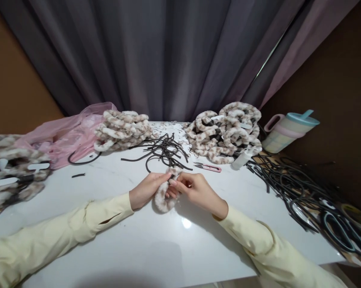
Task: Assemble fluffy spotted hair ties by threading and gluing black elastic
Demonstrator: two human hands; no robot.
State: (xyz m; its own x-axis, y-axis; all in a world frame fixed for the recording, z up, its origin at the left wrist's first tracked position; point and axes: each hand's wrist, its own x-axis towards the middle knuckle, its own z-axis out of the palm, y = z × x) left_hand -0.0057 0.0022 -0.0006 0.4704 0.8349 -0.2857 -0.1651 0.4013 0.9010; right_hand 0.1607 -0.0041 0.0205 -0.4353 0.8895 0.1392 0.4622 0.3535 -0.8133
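Note:
A fluffy white-and-brown spotted loop (pixel 162 197) is held between both hands, low over the table's middle. My left hand (pixel 147 189) is closed on its left side, with the thumb against a small black part (pixel 172 177) near the top. My right hand (pixel 200 193) pinches at the right side of the same loop, beside that black part. Its other fingers curl beneath, and the exact grip is partly hidden. Just beyond the hands lies a tangle of dark cord pieces (pixel 165 150). Pink-handled thread snips (pixel 210 167) rest to their right.
Piles of similar fluffy loops stand at the back left (pixel 123 130) and back right (pixel 228 132), with more loops (pixel 30 160) at far left. A pink plastic bag (pixel 69 138), a small bottle (pixel 242 159), a tumbler (pixel 288 130) and many dark cords (pixel 300 188) border the white table (pixel 132 252).

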